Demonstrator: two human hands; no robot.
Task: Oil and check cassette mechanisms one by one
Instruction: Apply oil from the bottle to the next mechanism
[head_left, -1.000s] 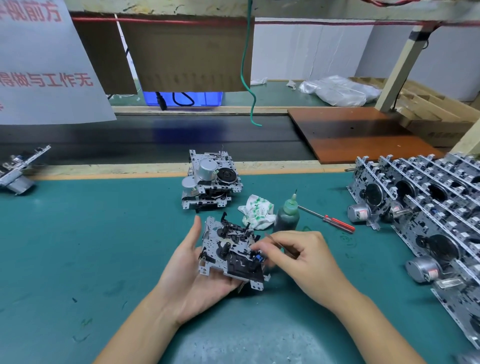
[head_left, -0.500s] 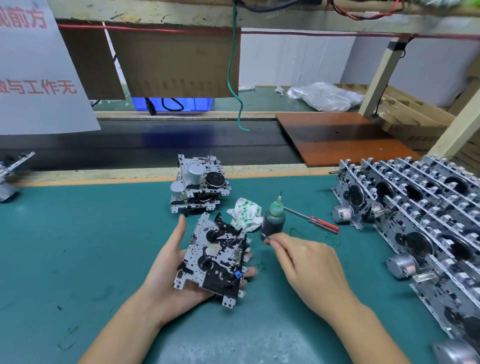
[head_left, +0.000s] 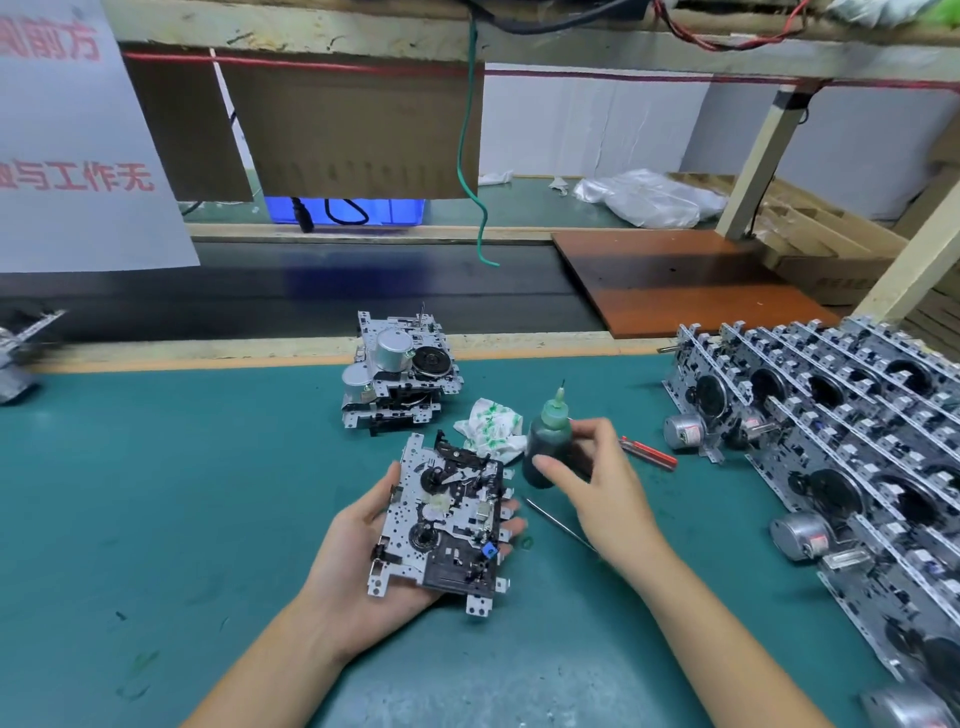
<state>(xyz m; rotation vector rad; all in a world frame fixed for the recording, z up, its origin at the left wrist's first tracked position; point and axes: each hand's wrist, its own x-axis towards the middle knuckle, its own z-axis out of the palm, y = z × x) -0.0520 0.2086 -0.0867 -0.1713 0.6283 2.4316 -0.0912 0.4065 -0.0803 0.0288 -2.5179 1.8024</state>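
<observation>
A long row (head_left: 831, 441) of stamped-metal mechanisms is leaning at the right of the mat (head_left: 156, 493), apparently waiting for oil; a stack (head_left: 400, 379) of two is sitting behind, probably finished. The left hand (head_left: 358, 561) is cradling one perforated steel mechanism (head_left: 441, 519) on its palm. The right hand (head_left: 597, 478) is gripping the soft, dark-green oil bottle (head_left: 545, 447), needle tip upright, so oiling is not yet begun.
</observation>
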